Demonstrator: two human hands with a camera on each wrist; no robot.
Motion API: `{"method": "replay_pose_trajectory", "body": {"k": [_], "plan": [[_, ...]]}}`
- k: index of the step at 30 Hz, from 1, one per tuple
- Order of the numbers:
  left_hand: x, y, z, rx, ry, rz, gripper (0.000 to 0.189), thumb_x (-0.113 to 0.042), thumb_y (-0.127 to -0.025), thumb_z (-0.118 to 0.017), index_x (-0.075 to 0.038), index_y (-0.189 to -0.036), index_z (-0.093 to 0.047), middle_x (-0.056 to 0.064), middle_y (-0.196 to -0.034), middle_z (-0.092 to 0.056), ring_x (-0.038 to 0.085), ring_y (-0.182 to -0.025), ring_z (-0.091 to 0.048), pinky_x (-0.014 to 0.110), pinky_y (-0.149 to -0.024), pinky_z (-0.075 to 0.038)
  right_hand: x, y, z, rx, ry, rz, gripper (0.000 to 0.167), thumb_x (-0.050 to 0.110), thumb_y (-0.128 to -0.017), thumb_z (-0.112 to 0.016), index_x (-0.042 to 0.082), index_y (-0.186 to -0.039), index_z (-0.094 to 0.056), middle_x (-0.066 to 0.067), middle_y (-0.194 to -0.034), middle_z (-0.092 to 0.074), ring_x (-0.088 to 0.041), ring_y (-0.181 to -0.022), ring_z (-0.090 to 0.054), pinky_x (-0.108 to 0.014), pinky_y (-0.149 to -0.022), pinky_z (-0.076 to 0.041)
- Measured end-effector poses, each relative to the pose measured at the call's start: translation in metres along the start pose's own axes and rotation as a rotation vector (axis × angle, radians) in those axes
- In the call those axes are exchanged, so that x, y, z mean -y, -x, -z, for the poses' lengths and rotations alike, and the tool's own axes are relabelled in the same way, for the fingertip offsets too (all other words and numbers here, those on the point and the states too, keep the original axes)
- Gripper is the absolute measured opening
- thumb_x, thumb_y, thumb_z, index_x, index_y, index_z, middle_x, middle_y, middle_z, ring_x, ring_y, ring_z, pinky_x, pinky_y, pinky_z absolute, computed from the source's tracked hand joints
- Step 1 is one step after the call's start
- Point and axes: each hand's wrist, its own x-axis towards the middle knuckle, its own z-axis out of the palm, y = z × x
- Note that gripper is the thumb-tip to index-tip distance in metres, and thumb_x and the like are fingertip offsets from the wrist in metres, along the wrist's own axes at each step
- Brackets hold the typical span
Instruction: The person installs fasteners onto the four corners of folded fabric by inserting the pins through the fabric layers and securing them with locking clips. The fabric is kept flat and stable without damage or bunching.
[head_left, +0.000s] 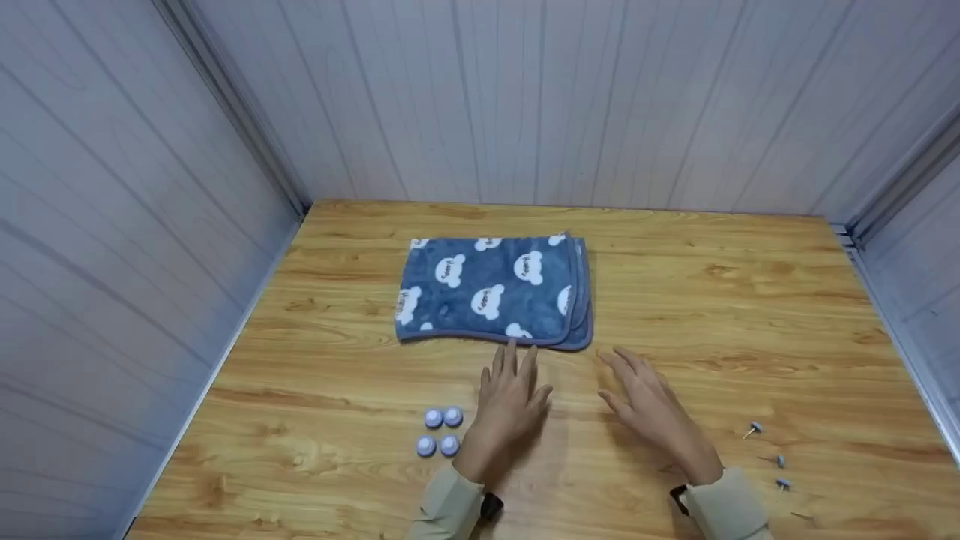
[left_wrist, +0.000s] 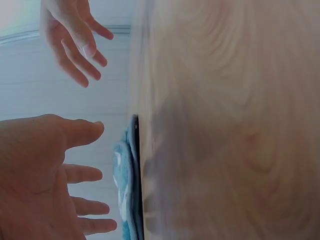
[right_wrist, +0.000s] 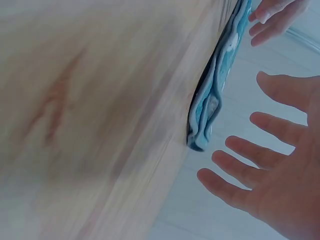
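A folded blue blanket [head_left: 487, 281] with white bear heads lies flat on the wooden table [head_left: 337, 390], its layered edges showing on the right. My left hand [head_left: 506, 401] hovers just in front of the blanket's near edge, fingers spread and holding nothing. To the right, my right hand [head_left: 652, 412] is held above the table with its fingers apart, also without anything in it. Both wrist views show the palms bare, with the blanket [left_wrist: 129, 185] beyond the fingers. In the right wrist view, its folded layers [right_wrist: 212, 95] stand out at the edge.
Several small round lilac-and-white pieces [head_left: 433, 418] sit in a cluster left of my left forearm. On the right, several pin-like pieces [head_left: 780, 461] with greyish heads lie in a loose line. Pale panelled walls [head_left: 495, 105] enclose the table's back and sides.
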Motion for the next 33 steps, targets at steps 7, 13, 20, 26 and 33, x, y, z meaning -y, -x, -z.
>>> {"method": "replay_pose_trajectory", "body": {"k": [7, 13, 20, 26, 33], "plan": [[0.003, -0.008, 0.005, 0.037, -0.017, 0.042, 0.064, -0.038, -0.095, -0.053, -0.012, -0.149, -0.03, 0.02, -0.154, -0.014, 0.038, -0.14, -0.014, 0.061, -0.105, -0.019, 0.005, -0.02, -0.005, 0.035, -0.023, 0.038, 0.057, 0.016, -0.086, -0.069, 0.004, -0.138, -0.048, -0.026, -0.14, -0.04, -0.044, -0.124, -0.041, -0.061, -0.093, -0.037], [0.005, -0.009, 0.006, 0.056, -0.039, 0.06, 0.065, -0.039, -0.095, -0.054, -0.013, -0.149, -0.03, 0.02, -0.155, -0.013, 0.04, -0.14, -0.013, 0.063, -0.104, -0.02, 0.009, -0.034, -0.011, 0.049, -0.042, 0.068, 0.057, 0.014, -0.085, -0.071, 0.003, -0.136, -0.049, -0.027, -0.14, -0.039, -0.045, -0.125, -0.04, -0.062, -0.093, -0.036], [0.003, -0.013, 0.011, 0.116, -0.065, 0.112, 0.065, -0.042, -0.095, -0.051, -0.016, -0.15, -0.029, 0.016, -0.156, -0.008, 0.038, -0.141, -0.008, 0.061, -0.106, -0.016, 0.01, -0.047, -0.021, 0.102, -0.05, 0.067, 0.06, 0.016, -0.086, -0.07, 0.004, -0.139, -0.046, -0.027, -0.144, -0.033, -0.045, -0.129, -0.035, -0.063, -0.097, -0.032], [0.005, -0.015, 0.015, 0.145, -0.03, 0.128, 0.064, -0.041, -0.096, -0.049, -0.014, -0.15, -0.027, 0.015, -0.157, -0.006, 0.038, -0.141, -0.004, 0.062, -0.107, -0.013, 0.012, -0.057, -0.026, 0.135, -0.068, 0.065, 0.062, 0.016, -0.086, -0.069, 0.005, -0.141, -0.043, -0.025, -0.147, -0.03, -0.046, -0.131, -0.031, -0.066, -0.098, -0.027], [0.007, -0.018, 0.015, 0.182, -0.047, 0.136, 0.064, -0.04, -0.096, -0.05, -0.013, -0.15, -0.029, 0.016, -0.156, -0.01, 0.039, -0.141, -0.007, 0.062, -0.106, -0.016, 0.011, -0.065, -0.033, 0.183, -0.083, 0.036, 0.062, 0.02, -0.088, -0.067, 0.009, -0.144, -0.04, -0.021, -0.152, -0.022, -0.045, -0.136, -0.02, -0.069, -0.099, -0.022]]}}
